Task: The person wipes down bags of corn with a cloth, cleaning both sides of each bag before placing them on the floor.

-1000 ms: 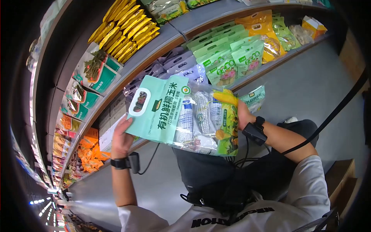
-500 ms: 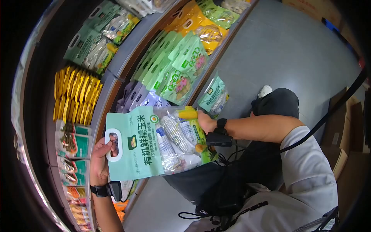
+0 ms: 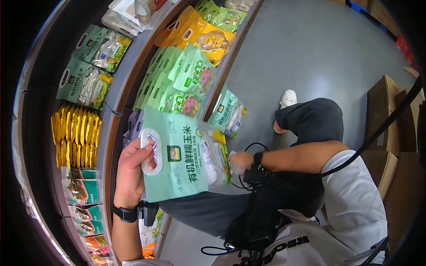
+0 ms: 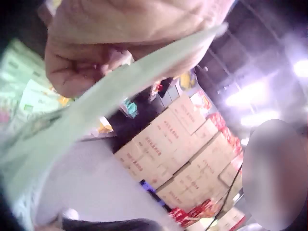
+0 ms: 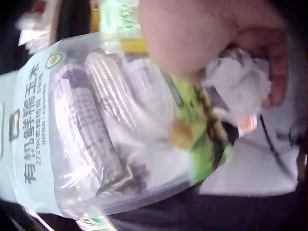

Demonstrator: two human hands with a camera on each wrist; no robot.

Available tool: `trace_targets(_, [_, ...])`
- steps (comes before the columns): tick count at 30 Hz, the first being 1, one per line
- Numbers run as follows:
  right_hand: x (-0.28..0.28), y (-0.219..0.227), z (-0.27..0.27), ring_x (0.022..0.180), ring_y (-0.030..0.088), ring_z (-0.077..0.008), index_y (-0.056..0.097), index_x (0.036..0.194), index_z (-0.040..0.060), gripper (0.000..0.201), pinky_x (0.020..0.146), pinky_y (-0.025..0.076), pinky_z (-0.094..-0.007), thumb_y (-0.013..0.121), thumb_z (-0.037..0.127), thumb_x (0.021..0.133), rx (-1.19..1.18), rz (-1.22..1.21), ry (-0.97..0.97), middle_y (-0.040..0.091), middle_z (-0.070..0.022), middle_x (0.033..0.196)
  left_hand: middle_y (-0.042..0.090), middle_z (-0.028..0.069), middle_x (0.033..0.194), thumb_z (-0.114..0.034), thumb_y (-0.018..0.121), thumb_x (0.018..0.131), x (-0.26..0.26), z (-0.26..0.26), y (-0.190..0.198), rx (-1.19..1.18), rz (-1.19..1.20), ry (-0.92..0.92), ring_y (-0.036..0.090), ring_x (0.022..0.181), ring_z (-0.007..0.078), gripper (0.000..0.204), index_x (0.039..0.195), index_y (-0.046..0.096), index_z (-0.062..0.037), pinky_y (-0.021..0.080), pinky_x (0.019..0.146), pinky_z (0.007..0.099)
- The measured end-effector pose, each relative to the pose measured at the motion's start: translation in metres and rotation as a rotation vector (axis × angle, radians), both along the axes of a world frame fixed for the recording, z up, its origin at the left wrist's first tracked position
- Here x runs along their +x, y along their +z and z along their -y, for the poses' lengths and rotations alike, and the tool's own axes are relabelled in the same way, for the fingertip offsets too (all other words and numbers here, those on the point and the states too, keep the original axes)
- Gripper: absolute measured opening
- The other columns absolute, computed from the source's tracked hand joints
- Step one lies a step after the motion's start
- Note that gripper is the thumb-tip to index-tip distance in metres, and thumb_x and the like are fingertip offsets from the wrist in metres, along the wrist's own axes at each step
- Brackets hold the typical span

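Observation:
A mint-green and clear bag of corn [image 3: 177, 155] hangs tilted from my left hand [image 3: 129, 170], whose fingers curl through its white handle. Seen from the left wrist, that hand [image 4: 130, 33] grips the bag's pale green top [image 4: 91, 110]. Beside the bag's far end is my right hand [image 3: 242, 162]. The right wrist view shows this hand [image 5: 207, 38] curled round a crumpled white, filmy thing [image 5: 238, 82], next to the bag's green printed end [image 5: 202, 144]. Wrapped cobs [image 5: 86, 130] show through the clear part.
A similar corn bag [image 3: 228, 113] stands on the floor [image 3: 284, 48] against the lower shelf. Green bags [image 3: 193, 73] and orange bags [image 3: 199, 33] fill that shelf. Above are more corn bags [image 3: 84, 84] and yellow packets [image 3: 75, 135]. Cardboard boxes [image 3: 381, 115] stand at right.
The head view has swung toward the floor and boxes. My left hand moved from the bag's top corner into its handle. My right hand came away from supporting the bag's far end.

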State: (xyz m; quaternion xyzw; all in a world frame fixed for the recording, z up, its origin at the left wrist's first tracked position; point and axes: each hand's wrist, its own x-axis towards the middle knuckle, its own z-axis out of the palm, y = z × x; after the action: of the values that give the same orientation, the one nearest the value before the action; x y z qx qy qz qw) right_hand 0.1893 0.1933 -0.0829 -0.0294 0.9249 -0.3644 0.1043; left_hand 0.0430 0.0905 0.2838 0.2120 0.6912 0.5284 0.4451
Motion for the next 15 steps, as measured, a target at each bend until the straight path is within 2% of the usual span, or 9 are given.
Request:
trace_targets(1, [-0.009,0.016,-0.031,0.067,0.065,-0.0202,0.057,0.109,0.0039,0.042,0.059,0.053,-0.0363,0.046,0.040,0.089,0.022,0.173,0.169,0.065,-0.0108,0.090,0.052,0.0000,0.068,-0.009,0.055,0.087,0.001,-0.005,-0.006,-0.042,-0.136,-0.062,0.046,0.057,0.0072,0.012,0.093,0.059,-0.0005,0.036,0.054,0.0191])
trace_targets(2, [-0.012,0.020,-0.052,0.067,0.065,-0.0202,0.057,0.109,0.0039,0.042,0.059,0.053,-0.0363,0.046,0.040,0.089,0.020,0.175,0.177,0.065,-0.0108,0.090,0.054,0.0003,0.070,-0.009,0.055,0.087,0.003,-0.009,-0.010,-0.084,-0.272,-0.119,0.046,0.057,0.0069,0.013,0.093,0.060,0.0004,0.036,0.054,0.0192])
trace_targets(5, [-0.019,0.028,-0.110,0.063,0.063,-0.0229,0.065,0.074,0.0044,0.033,0.055,0.049,-0.0392,0.048,0.030,0.087,-0.713,0.309,-0.530,0.064,-0.0110,0.069,0.056,-0.0013,0.071,-0.008,0.056,0.086,0.015,-0.026,-0.018,-0.145,-0.377,-0.199,0.046,0.058,0.0045,0.012,0.093,0.062,-0.0005,0.035,0.053,0.0192])
trace_targets(6, [-0.008,0.066,-0.136,0.062,0.063,-0.0199,0.064,0.086,0.0050,0.034,0.052,0.049,-0.0375,0.048,0.035,0.088,-0.823,0.240,-0.554,0.065,-0.0083,0.074,0.056,-0.0021,0.071,-0.007,0.057,0.085,0.016,-0.031,-0.020,-0.167,-0.418,-0.266,0.046,0.059,0.0039,0.011,0.093,0.062,-0.0018,0.035,0.053,0.0189])
trace_targets(8, [0.011,0.138,-0.171,0.064,0.063,-0.0131,0.057,0.106,0.0100,0.036,0.049,0.048,-0.0297,0.044,0.040,0.091,-0.930,0.217,-0.826,0.066,-0.0030,0.084,0.057,-0.0030,0.072,-0.008,0.058,0.085,0.010,-0.034,-0.026,-0.146,-0.422,-0.286,0.045,0.059,0.0032,0.011,0.092,0.063,-0.0021,0.034,0.053,0.0190])
trace_targets(10, [0.033,0.180,-0.197,0.064,0.061,-0.0107,0.057,0.106,0.0122,0.034,0.050,0.046,-0.0259,0.044,0.040,0.091,-0.978,0.087,-1.064,0.066,-0.0013,0.085,0.058,-0.0040,0.072,-0.010,0.057,0.087,0.008,-0.039,-0.026,-0.135,-0.431,-0.341,0.045,0.060,0.0014,0.012,0.095,0.063,-0.0031,0.034,0.054,0.0186])
trace_targets(12, [0.051,0.202,-0.217,0.061,0.060,-0.0084,0.057,0.104,0.0119,0.032,0.050,0.044,-0.0216,0.045,0.038,0.091,-1.081,-0.044,-1.069,0.067,-0.0005,0.086,0.057,-0.0038,0.073,-0.008,0.056,0.086,0.013,-0.051,-0.028,-0.111,-0.418,-0.333,0.044,0.060,0.0025,0.012,0.095,0.063,-0.0026,0.033,0.055,0.0193])
trace_targets(15, [0.060,0.218,-0.225,0.061,0.059,-0.0074,0.057,0.104,0.0109,0.030,0.050,0.043,-0.0198,0.047,0.036,0.090,-1.178,-0.180,-1.071,0.067,-0.0005,0.086,0.055,-0.0039,0.072,-0.006,0.055,0.084,0.023,-0.075,-0.034,-0.110,-0.381,-0.320,0.043,0.061,0.0036,0.014,0.094,0.063,-0.0021,0.033,0.057,0.0200])
